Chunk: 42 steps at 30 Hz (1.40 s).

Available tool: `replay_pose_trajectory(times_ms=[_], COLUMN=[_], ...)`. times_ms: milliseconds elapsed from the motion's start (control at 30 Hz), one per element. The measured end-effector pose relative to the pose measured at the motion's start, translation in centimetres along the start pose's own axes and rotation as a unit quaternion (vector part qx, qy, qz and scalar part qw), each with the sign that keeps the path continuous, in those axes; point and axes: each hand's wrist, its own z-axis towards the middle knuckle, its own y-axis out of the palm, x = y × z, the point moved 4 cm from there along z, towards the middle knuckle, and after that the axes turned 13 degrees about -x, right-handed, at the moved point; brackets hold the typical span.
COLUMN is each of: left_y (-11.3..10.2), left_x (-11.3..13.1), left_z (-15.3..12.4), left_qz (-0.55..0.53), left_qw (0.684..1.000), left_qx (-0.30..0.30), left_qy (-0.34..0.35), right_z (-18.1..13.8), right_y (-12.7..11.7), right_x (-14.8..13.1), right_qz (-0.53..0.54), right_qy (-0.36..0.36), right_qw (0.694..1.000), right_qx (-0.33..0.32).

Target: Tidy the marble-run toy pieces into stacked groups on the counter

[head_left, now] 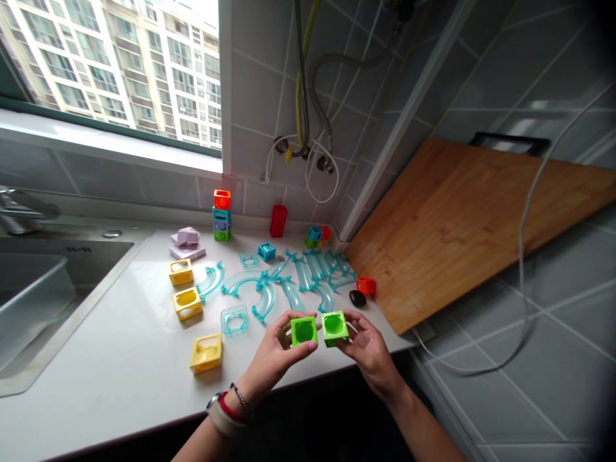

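Observation:
My left hand [282, 346] grips a green cube block [304, 332] with a round hollow in its face. In my right hand [369, 350] is a second green cube block [335, 326], also hollowed. The two blocks are side by side above the counter's front edge, with a narrow gap between them. Just beyond them lie several clear blue track pieces [293, 294], some curved and some straight. To the left of my hands stand three yellow blocks [206, 353] in a rough line, with a clear blue square piece [235, 319] between them and my hands.
At the back a stack of colored blocks [222, 218] stands near a red block [278, 221]. A sink [62, 256] lies left; a wooden board [471, 218] leans at right. An orange-red block [366, 285] and a black oval object [357, 298] sit near the board.

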Motion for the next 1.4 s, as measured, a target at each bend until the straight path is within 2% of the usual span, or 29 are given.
replay_pose_trajectory(times_ms=[167,300,600,900,967,1067,1200,1400], left_y=[-0.2,-0.6,-0.6,-0.9,-0.9,-0.8,-0.4,0.3], left_x=[-0.3,-0.9,-1.0,-1.5,-1.6,-1.9,-1.9,-0.9], left_z=[-0.1,-0.2,-0.3,-0.3,-0.3,-0.5,-0.8,-0.9], left_qz=[0.022,-0.032,-0.118,-0.082,-0.064,-0.053,-0.057,-0.073], left_qw=[0.999,0.997,0.991,0.993,0.993,0.988,0.975,0.970], left_qx=[0.021,0.057,0.048,0.065,0.072,0.050,0.017,0.001], left_qy=[-0.016,-0.049,-0.045,-0.058,-0.075,-0.139,-0.214,-0.232], right_z=[0.0,-0.1,0.0,0.1,0.2,0.3,0.6,0.8], right_y=[-0.1,-0.1,0.1,-0.2,-0.2,-0.5,-0.7,0.4], right_x=[0.0,0.1,0.0,0.1,-0.1,-0.5,-1.0,-1.7], right_qz=[-0.010,-0.001,0.012,0.030,0.027,0.005,-0.035,-0.077], right_qy=[-0.002,-0.003,-0.003,0.004,0.002,0.001,0.002,0.029], right_qw=[1.000,1.000,1.000,0.999,0.999,1.000,0.999,0.990], right_qx=[0.000,0.001,0.000,0.016,0.017,0.014,-0.016,-0.118])
